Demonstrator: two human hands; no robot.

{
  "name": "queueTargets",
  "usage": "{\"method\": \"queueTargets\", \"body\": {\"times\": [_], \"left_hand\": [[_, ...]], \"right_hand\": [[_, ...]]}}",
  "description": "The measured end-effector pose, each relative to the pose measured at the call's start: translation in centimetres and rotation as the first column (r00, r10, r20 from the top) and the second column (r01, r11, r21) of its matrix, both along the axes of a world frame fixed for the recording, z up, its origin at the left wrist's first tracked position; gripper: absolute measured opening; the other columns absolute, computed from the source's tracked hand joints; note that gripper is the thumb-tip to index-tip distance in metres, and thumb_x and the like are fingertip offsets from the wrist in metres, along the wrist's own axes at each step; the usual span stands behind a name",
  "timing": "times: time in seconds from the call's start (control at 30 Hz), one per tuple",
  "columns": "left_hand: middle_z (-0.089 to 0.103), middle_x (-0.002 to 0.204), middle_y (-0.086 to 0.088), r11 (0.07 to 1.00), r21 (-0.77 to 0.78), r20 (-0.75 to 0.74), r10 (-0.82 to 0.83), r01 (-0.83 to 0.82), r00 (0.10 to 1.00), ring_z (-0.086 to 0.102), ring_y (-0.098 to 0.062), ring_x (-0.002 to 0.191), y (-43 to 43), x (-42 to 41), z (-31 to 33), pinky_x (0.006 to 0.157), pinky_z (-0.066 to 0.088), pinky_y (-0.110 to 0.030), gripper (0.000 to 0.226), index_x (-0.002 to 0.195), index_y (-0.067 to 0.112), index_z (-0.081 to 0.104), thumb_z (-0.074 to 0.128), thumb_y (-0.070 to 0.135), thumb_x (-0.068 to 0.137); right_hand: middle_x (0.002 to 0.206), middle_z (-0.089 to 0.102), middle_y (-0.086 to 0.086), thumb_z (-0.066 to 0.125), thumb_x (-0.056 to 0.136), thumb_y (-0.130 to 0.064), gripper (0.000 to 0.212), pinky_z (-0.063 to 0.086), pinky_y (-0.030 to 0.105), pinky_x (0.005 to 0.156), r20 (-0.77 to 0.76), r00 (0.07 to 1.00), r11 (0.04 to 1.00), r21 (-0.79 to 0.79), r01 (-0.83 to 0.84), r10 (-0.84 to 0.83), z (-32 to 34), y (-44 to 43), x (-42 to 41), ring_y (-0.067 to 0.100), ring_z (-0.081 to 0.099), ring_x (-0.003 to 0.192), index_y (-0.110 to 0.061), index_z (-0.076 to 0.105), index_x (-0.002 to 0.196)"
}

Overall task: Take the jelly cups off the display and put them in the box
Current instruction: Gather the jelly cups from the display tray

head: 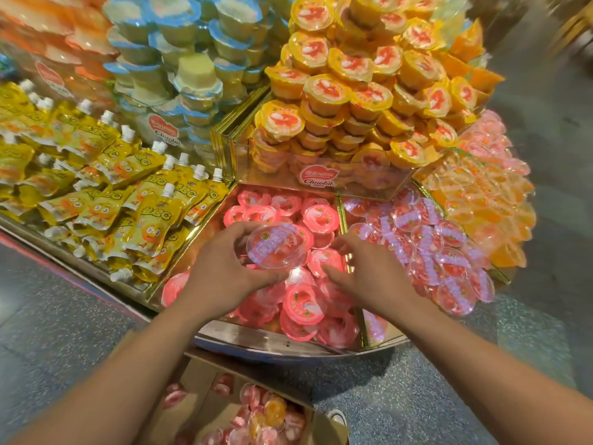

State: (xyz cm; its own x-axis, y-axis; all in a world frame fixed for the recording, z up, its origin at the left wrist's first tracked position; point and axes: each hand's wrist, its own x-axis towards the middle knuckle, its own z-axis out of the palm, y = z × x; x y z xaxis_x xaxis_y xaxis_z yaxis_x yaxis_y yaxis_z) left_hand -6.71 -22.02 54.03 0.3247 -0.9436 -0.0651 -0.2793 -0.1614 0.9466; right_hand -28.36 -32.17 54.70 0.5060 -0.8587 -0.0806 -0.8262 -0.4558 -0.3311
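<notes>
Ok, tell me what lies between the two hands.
In the head view, pink-lidded jelly cups fill the gap between the left hand, which holds a purple-labelled cup, and the right hand.

Body in view: two arms and one shoe. Left hand [221, 271] and right hand [369, 271] are bare. Left forearm [128, 364] and right forearm [481, 358] are bare skin from wrist to frame edge, and the wide lens makes them look broad and soft-edged near the bottom corners. Shoe [336, 416] shows its toe only: a white rounded cap with a darker line round the rim.
</notes>
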Motion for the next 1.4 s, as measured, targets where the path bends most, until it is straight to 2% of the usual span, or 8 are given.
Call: {"method": "queueTargets", "body": {"times": [0.1, 0.23, 0.37, 0.5, 0.63, 0.97, 1.1, 1.4], "left_hand": [[0.072, 0.104, 0.011, 0.999, -0.013, 0.002, -0.035, 0.035, 0.999, 0.068, 0.007, 0.090, -2.0, -1.9, 0.2, 0.079, 0.051, -0.009, 0.070, 0.117, 0.020, 0.061, 0.096, 0.010, 0.058], [0.072, 0.102, 0.013, 0.996, -0.033, 0.077, -0.079, 0.082, 0.994, 0.070, -0.003, 0.092, -6.1, -5.0, -0.2, 0.085, 0.058, -0.033, 0.069, 0.114, 0.027, 0.060, 0.097, 0.023, 0.056], [0.060, 0.091, 0.022, 0.995, -0.038, 0.191, -0.088, 0.097, 0.978, 0.055, 0.017, 0.085, -10.3, -7.8, -0.6, 0.081, 0.048, -0.028, 0.066, 0.113, 0.021, 0.060, 0.096, 0.024, 0.058], [0.068, 0.096, 0.016, 0.983, 0.026, 0.256, -0.181, 0.180, 0.950, 0.066, -0.008, 0.089, -14.7, -9.9, -1.6, 0.078, 0.053, -0.035, 0.068, 0.108, 0.029, 0.055, 0.097, 0.037, 0.055], [0.070, 0.097, 0.015, 0.979, 0.069, 0.292, -0.205, 0.193, 0.934, 0.067, -0.010, 0.089, -17.4, -10.9, -2.8, 0.080, 0.056, -0.040, 0.070, 0.105, 0.031, 0.054, 0.096, 0.046, 0.052], [0.068, 0.101, 0.010, 0.969, 0.132, 0.350, -0.241, 0.207, 0.905, 0.064, -0.013, 0.090, -18.5, -12.6, -4.6, 0.074, 0.052, -0.033, 0.069, 0.113, 0.023, 0.053, 0.096, 0.036, 0.059], [0.065, 0.099, 0.012, 0.960, 0.152, 0.376, -0.275, 0.234, 0.885, 0.063, -0.009, 0.086, -18.5, -12.4, -4.6, 0.064, 0.045, -0.016, 0.070, 0.117, 0.024, 0.051, 0.094, 0.031, 0.062], [0.056, 0.143, 0.001, 0.930, 0.203, 0.475, -0.367, 0.306, 0.800, 0.051, -0.023, 0.129, -18.1, -11.7, -4.4, 0.102, 0.041, -0.032, 0.097, 0.149, 0.027, 0.041, 0.091, 0.036, 0.066]], "right_hand": [[0.111, 0.069, -0.009, 0.065, 0.091, -0.050, 0.041, 0.056, 0.037, 0.080, 0.079, 0.993, 0.996, 0.020, 0.084, -0.085, 0.7, -0.1, -2.8, 0.012, 0.066, 0.094, -0.029, 0.058, 0.125], [0.114, 0.069, -0.007, 0.067, 0.091, -0.046, 0.041, 0.053, 0.032, 0.081, 0.093, 0.988, 0.991, 0.052, 0.122, -0.127, 0.9, -1.0, -6.9, 0.011, 0.065, 0.097, -0.028, 0.058, 0.127], [0.123, 0.068, -0.006, 0.068, 0.089, -0.047, 0.048, 0.050, 0.032, 0.087, 0.102, 0.977, 0.981, 0.069, 0.179, -0.185, 0.7, -2.6, -10.4, 0.015, 0.064, 0.111, -0.024, 0.058, 0.131], [0.131, 0.063, -0.006, 0.068, 0.089, -0.049, 0.055, 0.049, 0.033, 0.095, 0.087, 0.974, 0.973, 0.111, 0.202, -0.211, 0.0, -4.6, -13.9, 0.013, 0.060, 0.116, -0.026, 0.053, 0.137], [0.131, 0.063, -0.005, 0.069, 0.090, -0.046, 0.055, 0.042, 0.027, 0.095, 0.101, 0.973, 0.974, 0.116, 0.194, -0.205, -0.6, -6.1, -15.7, 0.015, 0.056, 0.122, -0.022, 0.054, 0.137], [0.126, 0.062, -0.006, 0.066, 0.092, -0.041, 0.047, 0.043, 0.028, 0.093, 0.162, 0.965, 0.973, 0.130, 0.189, -0.209, -1.4, -7.2, -17.5, 0.011, 0.055, 0.118, -0.026, 0.054, 0.135], [0.126, 0.062, -0.006, 0.065, 0.093, -0.040, 0.045, 0.046, 0.033, 0.096, 0.151, 0.968, 0.974, 0.134, 0.181, -0.201, -1.3, -7.2, -17.4, 0.012, 0.055, 0.118, -0.026, 0.053, 0.135], [0.124, 0.060, -0.006, 0.063, 0.094, -0.043, 0.045, 0.040, 0.030, 0.093, 0.081, 0.984, 0.981, 0.130, 0.146, -0.157, -0.7, -7.2, -15.8, 0.013, 0.050, 0.120, -0.029, 0.051, 0.135]]}}
